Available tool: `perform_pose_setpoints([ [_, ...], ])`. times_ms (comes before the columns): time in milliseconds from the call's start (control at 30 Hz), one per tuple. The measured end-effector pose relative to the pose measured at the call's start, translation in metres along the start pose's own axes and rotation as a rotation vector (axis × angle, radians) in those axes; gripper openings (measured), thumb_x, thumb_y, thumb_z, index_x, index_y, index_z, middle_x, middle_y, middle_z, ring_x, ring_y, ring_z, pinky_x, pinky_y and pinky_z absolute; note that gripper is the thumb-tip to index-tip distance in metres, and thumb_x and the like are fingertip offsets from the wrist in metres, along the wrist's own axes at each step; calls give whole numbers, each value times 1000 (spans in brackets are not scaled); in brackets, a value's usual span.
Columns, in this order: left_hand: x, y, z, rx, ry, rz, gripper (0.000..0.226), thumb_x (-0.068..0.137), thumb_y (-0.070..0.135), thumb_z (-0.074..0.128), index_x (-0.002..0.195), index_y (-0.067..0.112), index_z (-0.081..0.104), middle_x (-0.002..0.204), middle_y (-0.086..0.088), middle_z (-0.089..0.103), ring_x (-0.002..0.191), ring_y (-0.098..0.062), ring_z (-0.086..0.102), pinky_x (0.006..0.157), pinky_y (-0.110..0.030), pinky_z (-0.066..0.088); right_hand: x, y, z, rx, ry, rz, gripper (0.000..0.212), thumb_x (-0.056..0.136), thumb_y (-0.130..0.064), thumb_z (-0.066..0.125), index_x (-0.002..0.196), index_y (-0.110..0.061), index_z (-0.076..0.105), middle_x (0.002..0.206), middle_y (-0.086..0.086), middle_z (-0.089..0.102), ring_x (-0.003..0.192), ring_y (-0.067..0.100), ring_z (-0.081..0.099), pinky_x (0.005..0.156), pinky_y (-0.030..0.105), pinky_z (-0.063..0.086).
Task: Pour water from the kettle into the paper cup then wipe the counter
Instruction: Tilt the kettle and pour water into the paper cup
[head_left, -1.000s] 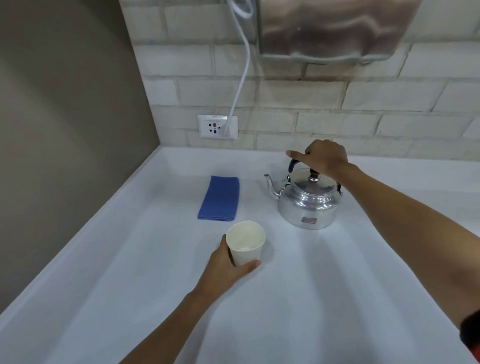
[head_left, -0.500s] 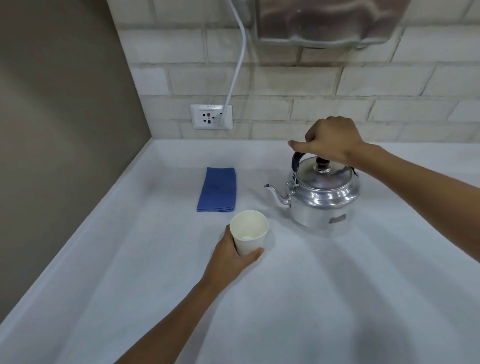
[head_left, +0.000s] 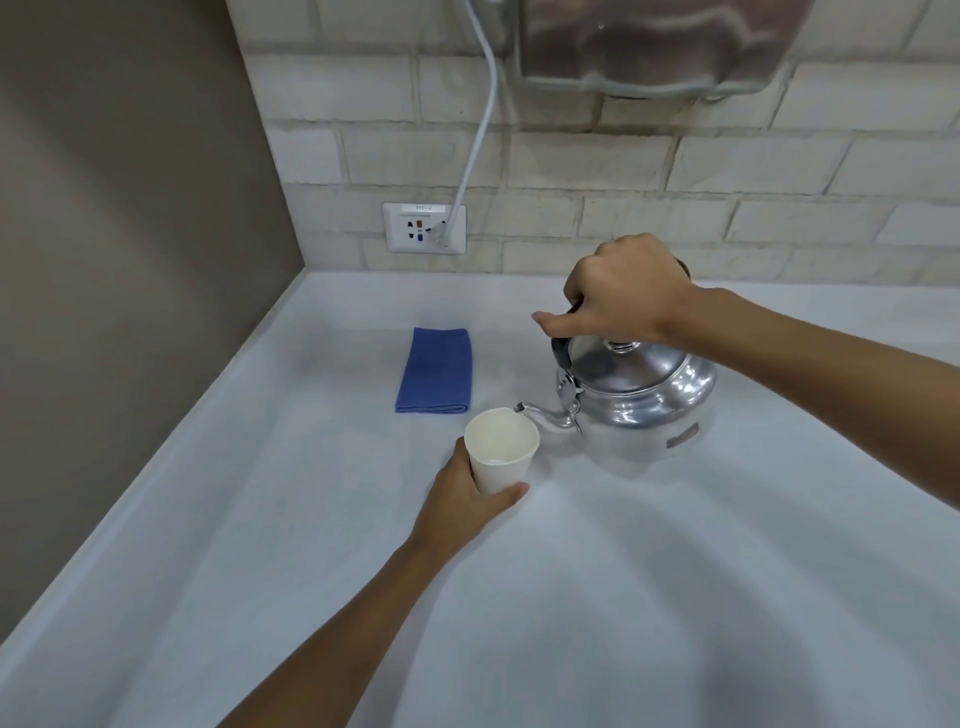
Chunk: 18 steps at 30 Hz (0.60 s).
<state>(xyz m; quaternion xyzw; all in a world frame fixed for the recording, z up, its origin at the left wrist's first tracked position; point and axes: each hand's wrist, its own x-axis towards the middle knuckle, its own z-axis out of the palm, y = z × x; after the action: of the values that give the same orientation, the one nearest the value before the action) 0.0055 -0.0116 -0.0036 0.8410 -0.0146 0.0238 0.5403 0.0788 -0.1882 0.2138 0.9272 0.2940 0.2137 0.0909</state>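
A white paper cup (head_left: 501, 452) stands upright on the white counter (head_left: 623, 597), and my left hand (head_left: 465, 501) is wrapped around its lower part. A shiny metal kettle (head_left: 639, 397) hangs tilted just right of the cup, lifted off the counter, with its spout tip at the cup's rim. My right hand (head_left: 621, 293) is closed on the kettle's black handle from above. A folded blue cloth (head_left: 435, 370) lies flat on the counter behind and to the left of the cup.
A brown wall borders the counter on the left. The brick back wall carries a white socket (head_left: 424, 227) with a white cable (head_left: 480, 119) plugged in, and a steel appliance (head_left: 660, 44) hangs above the kettle.
My right hand has lifted the kettle off the counter, carried it toward the cup and tilted it, bringing the spout to the cup's rim. My left hand stays on the cup.
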Motion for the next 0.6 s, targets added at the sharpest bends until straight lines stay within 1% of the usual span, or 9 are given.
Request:
perform_pose_setpoints([
  [133, -1, 1, 0, -3, -3, 9, 81, 63, 42, 80, 130, 25, 39, 128, 2, 56, 112, -16, 54, 92, -31, 48, 2, -9, -9, -43, -11, -61, 62, 79, -54, 50, 39, -14, 25, 36, -2, 21, 37, 16, 18, 46, 21, 16],
  [200, -1, 2, 0, 2, 1, 12, 80, 63, 41, 81, 130, 24, 39, 128, 1, 56, 112, -17, 54, 93, -32, 48, 4, -12, -12, -61, -15, -80, 62, 79, -54, 50, 40, -13, 23, 36, -1, 20, 37, 17, 17, 46, 21, 15],
  [300, -1, 2, 0, 13, 8, 15, 80, 64, 41, 80, 130, 22, 39, 128, 0, 56, 113, -17, 54, 91, -29, 48, 6, -16, -15, -85, -28, -105, 63, 80, -53, 50, 40, -12, 23, 37, 1, 21, 38, 18, 17, 45, 21, 16],
  [433, -1, 2, 1, 8, 8, 18, 81, 64, 42, 80, 130, 22, 39, 130, 0, 55, 113, -18, 53, 95, -35, 49, 8, -20, -20, -104, -42, -137, 64, 82, -53, 49, 41, -11, 24, 38, 2, 22, 38, 19, 18, 45, 22, 18],
  [600, -1, 2, 0, 8, 5, 19, 81, 64, 43, 80, 131, 23, 38, 131, 1, 54, 115, -19, 52, 96, -38, 49, 9, -23, -25, -121, -50, -152, 64, 82, -52, 49, 41, -11, 24, 38, 1, 22, 38, 17, 17, 45, 23, 18],
])
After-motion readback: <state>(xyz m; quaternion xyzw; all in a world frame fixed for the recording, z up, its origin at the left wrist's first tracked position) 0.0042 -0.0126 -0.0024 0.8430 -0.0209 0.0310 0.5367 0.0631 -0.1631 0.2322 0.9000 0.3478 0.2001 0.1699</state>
